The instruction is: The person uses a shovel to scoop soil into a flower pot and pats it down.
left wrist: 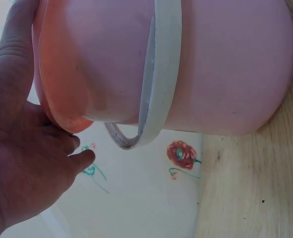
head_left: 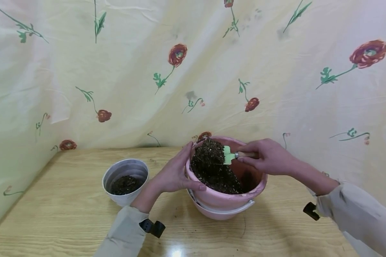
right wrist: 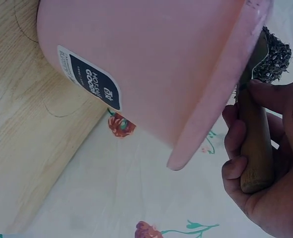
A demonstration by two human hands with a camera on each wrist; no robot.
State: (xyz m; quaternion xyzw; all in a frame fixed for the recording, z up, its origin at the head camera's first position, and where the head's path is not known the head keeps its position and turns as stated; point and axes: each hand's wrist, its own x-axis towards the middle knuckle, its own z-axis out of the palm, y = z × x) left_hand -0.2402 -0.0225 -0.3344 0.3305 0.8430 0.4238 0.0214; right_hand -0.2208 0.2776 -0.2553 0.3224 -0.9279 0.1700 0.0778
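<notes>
A pink bucket [head_left: 217,201] stands right of centre on the table, part full of dark soil [head_left: 223,182]. My left hand [head_left: 172,175] grips its left rim, the thumb on the near side and the fingers spread along the far left. With my right hand [head_left: 271,157] I hold a small hand trowel by its wooden handle [right wrist: 256,144], fingers curled round it. The trowel's pale green blade [head_left: 227,155] is over the bucket's mouth. On the blade sits a heaped clump of soil [head_left: 209,150], hiding its tip.
Left of the bucket is a white pot [head_left: 128,200] with some soil [head_left: 125,185] in the bottom. The bucket's grey-white handle [head_left: 234,210] hangs down on the near side. Flowered cloth [head_left: 132,71] rises behind the wooden table [head_left: 51,207], where a few crumbs lie.
</notes>
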